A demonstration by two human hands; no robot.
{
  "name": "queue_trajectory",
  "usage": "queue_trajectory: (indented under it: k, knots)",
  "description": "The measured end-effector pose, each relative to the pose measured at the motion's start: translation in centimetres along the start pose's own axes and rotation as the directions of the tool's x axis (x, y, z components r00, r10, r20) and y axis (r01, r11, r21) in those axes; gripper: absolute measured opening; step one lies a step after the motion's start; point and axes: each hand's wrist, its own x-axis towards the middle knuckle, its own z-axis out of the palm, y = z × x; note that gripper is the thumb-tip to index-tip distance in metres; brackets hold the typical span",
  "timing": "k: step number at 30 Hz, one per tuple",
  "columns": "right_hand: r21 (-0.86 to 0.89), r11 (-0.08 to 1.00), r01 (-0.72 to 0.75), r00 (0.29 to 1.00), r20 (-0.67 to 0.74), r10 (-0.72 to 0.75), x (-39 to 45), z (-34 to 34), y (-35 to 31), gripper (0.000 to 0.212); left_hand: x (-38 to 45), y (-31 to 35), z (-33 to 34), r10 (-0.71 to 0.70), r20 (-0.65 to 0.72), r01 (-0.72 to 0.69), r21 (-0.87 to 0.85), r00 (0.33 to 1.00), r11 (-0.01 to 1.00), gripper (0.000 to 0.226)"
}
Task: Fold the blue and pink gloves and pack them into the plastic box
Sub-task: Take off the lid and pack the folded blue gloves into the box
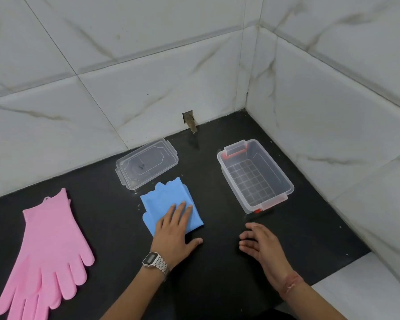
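The blue gloves (165, 199) lie folded into a compact bundle in the middle of the black counter. My left hand (174, 229) rests flat on top of the bundle with fingers spread. Off to the right of it, my right hand (259, 244) hovers over the counter, fingers loosely curled, holding nothing. The pink gloves (47, 245) lie unfolded and stacked flat at the left, fingers pointing toward me. The clear plastic box (284, 179) with red latches stands open at the right with nothing inside it.
The box's clear lid (147, 166) lies just behind the blue bundle. Marble-tiled walls (148, 77) close the counter (217, 262) at the back and right. A white ledge (356, 287) sits at the counter's near right corner.
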Motion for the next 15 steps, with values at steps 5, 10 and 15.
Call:
queue_trajectory:
  k: [5, 10, 15]
  knots:
    - [-0.054, 0.999, 0.001, 0.998, 0.063, 0.002, -0.8, 0.6, -0.3, 0.021, 0.7, 0.1, 0.6, 0.05, -0.091, -0.038, 0.125, 0.995, 0.991, 0.073]
    - [-0.078, 0.997, -0.028, 0.995, 0.096, 0.035, -1.4, 0.9, -0.2, 0.022, 1.2, 0.6, 1.7, 0.053, -0.027, -0.047, 0.181, 0.998, 0.982, 0.071]
    - [-0.138, 0.99, -0.033, 0.986, 0.157, 0.055, -1.9, 1.1, -0.1, 0.023, 2.2, 0.4, 0.2, -0.003, 0.031, -0.003, 0.18, 1.0, 0.984, 0.058]
